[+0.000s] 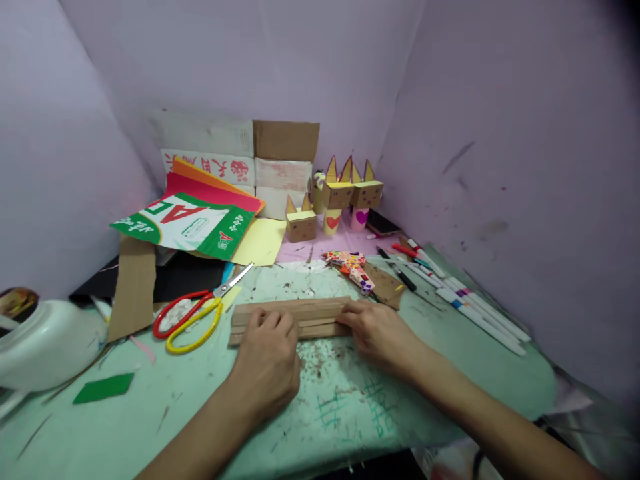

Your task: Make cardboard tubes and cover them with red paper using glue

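Observation:
A long brown strip of cardboard [310, 311] lies across the middle of the green table, with creases or layers running along its length. My left hand [270, 353] rests on its left part, fingers curled down onto the near edge. At the strip's right end, my right hand [375, 333] pinches the edge between thumb and fingers. Just left of the strip lie scissors [200, 317] with one red and one yellow handle, blades pointing away to the right. A glue gun with a colourful flowered pattern [350, 267] sits behind the right hand, beside a brown cardboard scrap [385, 285].
Cardboard cat-eared figures [337, 195] stand at the back. Coloured paper with a green-and-white packet [200, 223] is piled at back left. Several markers [475, 313] lie along the right. A white pot [55, 343] and a green scrap [104, 388] are at left.

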